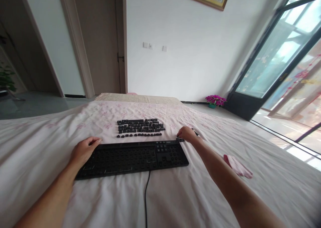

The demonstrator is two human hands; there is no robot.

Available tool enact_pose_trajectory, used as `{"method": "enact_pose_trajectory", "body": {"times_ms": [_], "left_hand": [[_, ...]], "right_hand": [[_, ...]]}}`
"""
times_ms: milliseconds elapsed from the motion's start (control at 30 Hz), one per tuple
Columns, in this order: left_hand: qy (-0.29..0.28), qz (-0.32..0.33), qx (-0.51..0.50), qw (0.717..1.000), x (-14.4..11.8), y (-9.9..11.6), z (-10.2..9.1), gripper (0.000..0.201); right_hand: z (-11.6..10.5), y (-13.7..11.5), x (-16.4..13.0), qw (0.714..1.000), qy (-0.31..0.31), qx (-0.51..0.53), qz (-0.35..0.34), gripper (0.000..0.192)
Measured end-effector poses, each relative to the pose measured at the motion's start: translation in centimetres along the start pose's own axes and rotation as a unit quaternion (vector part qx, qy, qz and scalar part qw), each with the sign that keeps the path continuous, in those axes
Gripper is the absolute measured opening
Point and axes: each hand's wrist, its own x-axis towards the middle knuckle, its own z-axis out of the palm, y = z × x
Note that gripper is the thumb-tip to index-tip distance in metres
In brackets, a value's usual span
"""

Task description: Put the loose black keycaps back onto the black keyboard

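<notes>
A black keyboard [125, 157] lies on the cloth, with most of its keycaps off and a small block of keys still on it near the upper right. My left hand [84, 151] curls over its upper left corner, fingers closed against the edge. Beyond the keyboard's top right corner, my right hand [187, 134] is pinched over small black keycaps [180, 139]. What sits between its fingertips is mostly hidden, but seems to be a keycap. Many loose keycaps [140, 125] lie in rows behind the keyboard, and a single line of them runs closer to it.
A pale flowered cloth [200, 188] covers the wide surface. The keyboard's cable [145, 198] runs toward me. A folded pink cloth [238, 166] lies right of my right forearm. Purple flowers [215, 100] stand on the floor by the glass door [265, 61].
</notes>
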Motion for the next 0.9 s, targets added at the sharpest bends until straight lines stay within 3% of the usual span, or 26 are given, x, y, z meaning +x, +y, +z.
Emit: {"method": "enact_pose_trajectory", "body": {"times_ms": [367, 533, 700, 900], "left_hand": [[-0.021, -0.014, 0.013, 1.0, 0.1, 0.2, -0.2, 0.042], [-0.019, -0.008, 0.012, 1.0, 0.0, 0.1, -0.2, 0.042], [-0.017, -0.014, 0.009, 1.0, 0.0, 0.0, -0.1, 0.045], [-0.015, -0.019, 0.009, 1.0, -0.1, 0.2, -0.2, 0.044]], "right_hand": [[0.4, -1.7, 0.4, 0.995, 0.014, -0.065, -0.071, 0.035], [-0.6, -1.4, -0.6, 0.995, 0.04, -0.067, -0.056, 0.03], [-1.3, -2.8, -5.1, 0.988, 0.114, 0.084, -0.06, 0.026], [0.8, -6.4, -12.0, 0.966, 0.09, 0.173, -0.168, 0.024]]}}
